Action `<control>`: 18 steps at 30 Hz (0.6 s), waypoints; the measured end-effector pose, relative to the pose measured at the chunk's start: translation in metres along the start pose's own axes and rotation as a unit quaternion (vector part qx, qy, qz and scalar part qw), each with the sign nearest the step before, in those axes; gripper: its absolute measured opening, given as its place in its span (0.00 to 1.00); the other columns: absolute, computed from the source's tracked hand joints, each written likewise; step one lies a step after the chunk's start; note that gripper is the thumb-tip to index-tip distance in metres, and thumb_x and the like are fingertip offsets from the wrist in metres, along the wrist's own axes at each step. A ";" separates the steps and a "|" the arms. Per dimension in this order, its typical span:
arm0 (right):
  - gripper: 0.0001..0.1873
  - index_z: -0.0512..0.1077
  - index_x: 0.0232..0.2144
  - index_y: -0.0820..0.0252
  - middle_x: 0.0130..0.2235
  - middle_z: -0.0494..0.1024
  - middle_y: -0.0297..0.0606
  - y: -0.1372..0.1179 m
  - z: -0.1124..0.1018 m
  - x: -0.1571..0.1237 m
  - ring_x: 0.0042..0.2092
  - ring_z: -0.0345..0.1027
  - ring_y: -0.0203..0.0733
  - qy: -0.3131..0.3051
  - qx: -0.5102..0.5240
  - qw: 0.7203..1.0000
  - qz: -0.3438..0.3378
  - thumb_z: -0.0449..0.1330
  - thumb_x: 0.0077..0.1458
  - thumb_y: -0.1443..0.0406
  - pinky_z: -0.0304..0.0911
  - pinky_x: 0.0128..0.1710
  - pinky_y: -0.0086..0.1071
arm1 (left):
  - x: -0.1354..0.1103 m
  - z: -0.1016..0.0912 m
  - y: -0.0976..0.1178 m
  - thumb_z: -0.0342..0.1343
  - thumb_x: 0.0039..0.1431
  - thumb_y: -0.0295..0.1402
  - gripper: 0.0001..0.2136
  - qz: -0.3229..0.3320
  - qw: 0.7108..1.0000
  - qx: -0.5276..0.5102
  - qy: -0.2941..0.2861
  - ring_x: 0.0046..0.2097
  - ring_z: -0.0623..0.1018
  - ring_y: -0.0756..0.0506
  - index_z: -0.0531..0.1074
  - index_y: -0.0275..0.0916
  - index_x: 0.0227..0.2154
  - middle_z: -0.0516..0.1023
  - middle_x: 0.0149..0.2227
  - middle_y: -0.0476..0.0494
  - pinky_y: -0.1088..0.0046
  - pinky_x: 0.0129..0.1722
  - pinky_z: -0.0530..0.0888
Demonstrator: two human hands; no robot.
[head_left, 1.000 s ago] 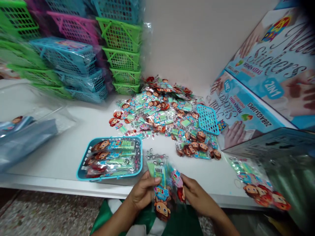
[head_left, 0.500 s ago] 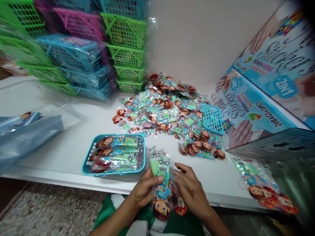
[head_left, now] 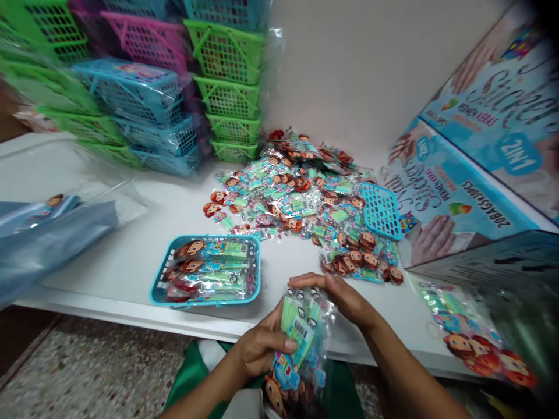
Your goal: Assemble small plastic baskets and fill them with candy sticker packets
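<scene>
A white table (head_left: 131, 256) bears printed boxes (head_left: 441, 198) at three o'clock, stacked baskets (head_left: 227, 87) at eleven and a heap of packets (head_left: 305, 198) at centre. A blue basket (head_left: 257, 273), filled with packets, sits at seven of the heap. At six, over the table's edge, the left hand (head_left: 262, 346) clasps a bundle (head_left: 301, 337) from below, thumb across it; the right hand (head_left: 336, 294) lies curled over its top end.
</scene>
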State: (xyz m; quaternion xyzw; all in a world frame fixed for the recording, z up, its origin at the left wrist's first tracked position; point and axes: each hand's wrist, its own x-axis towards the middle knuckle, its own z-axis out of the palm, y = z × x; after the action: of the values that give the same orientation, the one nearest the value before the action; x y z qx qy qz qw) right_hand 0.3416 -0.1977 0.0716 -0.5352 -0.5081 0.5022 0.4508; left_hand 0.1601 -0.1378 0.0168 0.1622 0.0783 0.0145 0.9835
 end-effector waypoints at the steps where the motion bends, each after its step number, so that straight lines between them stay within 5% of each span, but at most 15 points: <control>1: 0.28 0.71 0.49 0.55 0.53 0.71 0.39 0.001 0.006 -0.003 0.56 0.61 0.46 0.017 -0.010 1.000 -0.001 0.38 0.64 0.52 0.51 0.58 0.43 | 0.000 -0.002 -0.001 0.58 0.40 0.20 0.29 0.004 1.000 -0.005 0.013 0.37 0.78 0.42 0.66 0.36 0.50 0.77 0.41 0.37 0.64 0.39 0.74; 9: 0.29 0.63 0.56 0.51 0.60 0.63 0.38 0.009 0.023 -0.010 0.61 0.54 0.44 0.154 -0.022 0.985 0.071 0.35 0.64 0.49 0.47 0.61 0.45 | 0.006 -0.006 -0.008 0.58 0.39 0.20 0.20 0.003 0.992 0.004 0.123 0.28 0.76 0.48 0.72 0.32 0.41 0.77 0.32 0.41 0.71 0.32 0.74; 13: 0.24 0.74 0.42 0.56 0.57 0.67 0.39 -0.001 0.008 -0.007 0.58 0.58 0.45 0.054 -0.065 0.996 0.041 0.43 0.63 0.50 0.50 0.59 0.42 | 0.008 -0.003 -0.008 0.59 0.38 0.20 0.21 -0.028 0.995 0.006 0.091 0.30 0.77 0.47 0.72 0.32 0.40 0.78 0.33 0.39 0.71 0.33 0.74; 18: 0.31 0.73 0.45 0.58 0.51 0.72 0.41 -0.011 -0.006 0.003 0.53 0.64 0.44 -0.113 -0.032 0.993 -0.014 0.37 0.63 0.48 0.54 0.56 0.41 | 0.009 0.000 -0.006 0.59 0.37 0.20 0.18 -0.048 0.996 0.019 0.067 0.30 0.77 0.48 0.73 0.32 0.38 0.77 0.31 0.41 0.71 0.34 0.74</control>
State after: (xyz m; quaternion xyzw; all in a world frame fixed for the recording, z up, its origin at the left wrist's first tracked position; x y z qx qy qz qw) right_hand 0.3468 -0.1937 0.0826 -0.4826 -0.5790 0.5364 0.3798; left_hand 0.1687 -0.1434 0.0134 0.1759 0.1522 -0.0230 0.9723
